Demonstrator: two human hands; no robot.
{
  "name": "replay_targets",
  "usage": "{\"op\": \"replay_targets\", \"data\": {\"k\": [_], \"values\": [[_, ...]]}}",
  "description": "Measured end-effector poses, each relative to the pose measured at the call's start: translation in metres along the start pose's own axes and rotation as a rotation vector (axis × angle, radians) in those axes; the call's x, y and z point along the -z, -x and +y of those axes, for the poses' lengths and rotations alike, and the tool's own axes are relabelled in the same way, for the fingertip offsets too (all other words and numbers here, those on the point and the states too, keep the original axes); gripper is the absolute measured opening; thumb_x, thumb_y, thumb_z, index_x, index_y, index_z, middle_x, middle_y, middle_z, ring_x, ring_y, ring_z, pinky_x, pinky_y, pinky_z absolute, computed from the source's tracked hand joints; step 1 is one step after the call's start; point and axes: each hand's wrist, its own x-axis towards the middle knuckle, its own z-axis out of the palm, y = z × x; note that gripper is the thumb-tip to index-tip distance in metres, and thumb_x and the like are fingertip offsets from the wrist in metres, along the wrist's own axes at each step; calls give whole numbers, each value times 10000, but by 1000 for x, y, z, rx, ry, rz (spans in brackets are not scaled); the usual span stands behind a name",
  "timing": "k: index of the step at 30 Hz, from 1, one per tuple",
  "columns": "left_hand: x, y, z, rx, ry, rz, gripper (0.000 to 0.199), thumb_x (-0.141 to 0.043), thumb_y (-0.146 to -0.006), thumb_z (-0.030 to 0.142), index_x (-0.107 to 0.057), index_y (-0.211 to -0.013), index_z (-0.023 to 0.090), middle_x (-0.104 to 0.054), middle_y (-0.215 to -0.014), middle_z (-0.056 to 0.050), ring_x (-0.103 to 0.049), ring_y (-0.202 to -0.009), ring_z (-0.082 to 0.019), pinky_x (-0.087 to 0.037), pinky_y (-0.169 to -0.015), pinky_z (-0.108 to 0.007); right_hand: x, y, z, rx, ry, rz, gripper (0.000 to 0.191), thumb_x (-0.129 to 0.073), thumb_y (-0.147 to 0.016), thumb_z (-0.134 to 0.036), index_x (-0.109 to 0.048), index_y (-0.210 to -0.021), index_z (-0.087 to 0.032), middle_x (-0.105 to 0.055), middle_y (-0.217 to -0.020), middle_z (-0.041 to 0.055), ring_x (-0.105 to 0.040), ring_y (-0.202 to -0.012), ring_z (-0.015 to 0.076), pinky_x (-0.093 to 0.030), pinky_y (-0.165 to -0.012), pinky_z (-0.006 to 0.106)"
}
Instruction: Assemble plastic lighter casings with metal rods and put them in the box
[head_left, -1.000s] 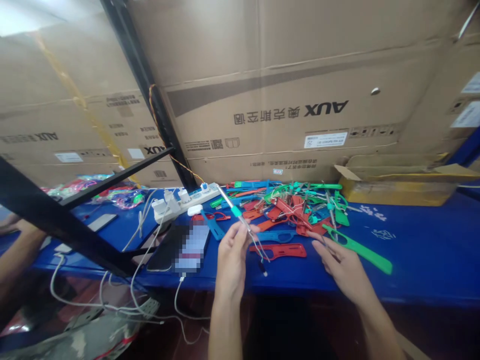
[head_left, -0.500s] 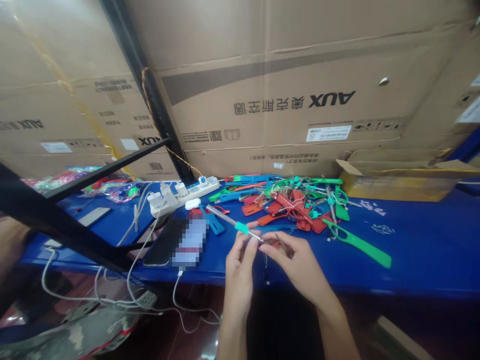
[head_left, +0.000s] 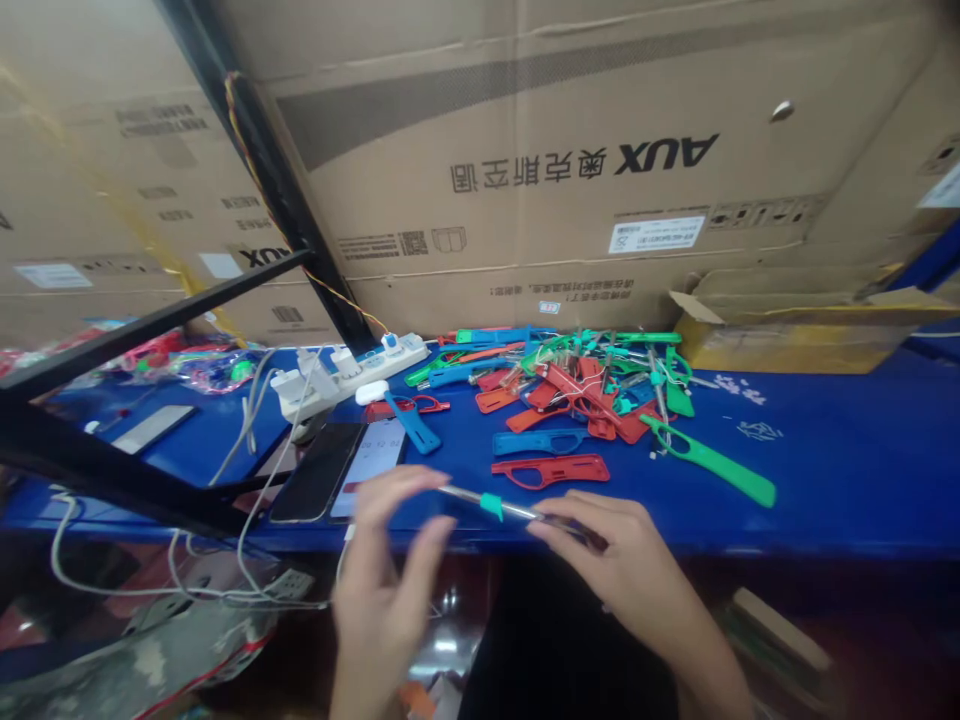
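In my right hand [head_left: 611, 545] is a slim metal tube [head_left: 517, 511] with a teal collar [head_left: 491, 504] and a dark part at its right end, apparently the inside of a stick lighter. Thumb and fingers pinch it near that dark end, partly hiding it. My left hand [head_left: 397, 560] is slightly blurred, thumb and fingers apart, its fingertips by the tube's left tip; I cannot tell whether they touch. Just beyond lie a red lighter shell half [head_left: 589, 468] and a blue shell half [head_left: 517, 442].
Behind them is a pile of red, green and blue lighter shells and tubes [head_left: 577, 390]. A green shell half [head_left: 720, 470] lies right, before a cardboard box [head_left: 795, 340]. Left are phones [head_left: 319, 475], a white power strip [head_left: 352, 375] and a black rack post [head_left: 277, 170].
My left hand has come off the tube's right part, moved left and opened. The tube now lies flatter in my right hand. The view has shifted, and the red shell half shows fully.
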Motion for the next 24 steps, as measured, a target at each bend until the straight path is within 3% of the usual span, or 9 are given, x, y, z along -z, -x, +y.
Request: {"op": "replay_targets", "data": {"k": [2,3,6,9,11,13,17,20,24], "values": [[-9,3,11,11,-51,-421,331,-673,-944,252,-673,-1263,337,-693,-1248,-53,-584,-1247,-275,-460,-1089,-428,1,2,-1,27,-7,-11,160,-655,-961,-348,-783,-1018,-271,-780,-950,10,-696,-792,184,-509,-729,269],[-14,4,13,61,-48,-538,351,-653,-960,268,-658,-1301,350,-694,-1274,-53,-585,-1258,-281,-456,-1100,-443,2,3,-1,39,-7,-8,163,-646,-966,-330,-781,-1041,-275,-781,-977,12,-699,-802,183,-513,-735,267],[-27,5,10,226,66,-684,277,-628,-982,320,-683,-1253,339,-714,-1254,-42,-647,-1180,-262,-495,-1057,-402,7,7,-1,41,38,-39,174,-623,-980,-312,-777,-1058,-293,-768,-955,6,-686,-778,172,-506,-695,258],[-31,3,4,286,186,-769,184,-674,-956,318,-738,-1127,304,-738,-1176,-36,-689,-1081,-232,-528,-983,-327,13,11,-1,8,100,-113,172,-615,-987,-320,-782,-1027,-312,-739,-851,-14,-671,-743,163,-493,-647,247],[-31,1,2,283,218,-788,193,-674,-955,299,-751,-1133,304,-743,-1161,-42,-694,-1065,-229,-533,-970,-317,15,11,0,-1,93,-125,180,-613,-991,-344,-786,-1029,-318,-749,-876,-13,-689,-767,164,-515,-669,245],[-29,0,-2,254,220,-782,206,-636,-978,286,-762,-1139,305,-730,-1197,-55,-686,-1095,-239,-530,-984,-333,16,8,3,10,63,-95,193,-629,-979,-391,-792,-1053,-319,-773,-1003,3,-723,-893,186,-557,-800,268],[-27,0,-19,183,109,-632,224,-574,-1008,272,-769,-1119,284,-726,-1159,-63,-683,-1086,-239,-527,-972,-345,15,0,16,-72,165,137,392,-618,-961,-508,-726,-1271,-294,-743,-1253,60,-685,-1181,285,-539,-1023,422],[-28,1,-31,179,-20,-497,208,-572,-1010,280,-752,-1113,273,-727,-1109,-52,-675,-1063,-229,-515,-959,-346,11,-5,28,-116,297,197,403,-557,-995,-494,-720,-1286,-268,-711,-1320,82,-667,-1225,318,-546,-1015,475],[-33,1,-35,137,-154,-461,217,-539,-1025,278,-740,-1105,277,-731,-1105,-48,-649,-1069,-240,-470,-993,-410,16,-6,43,-110,363,157,343,-589,-984,-433,-738,-1256,-285,-739,-1266,66,-704,-1161,323,-566,-977,478]]}}
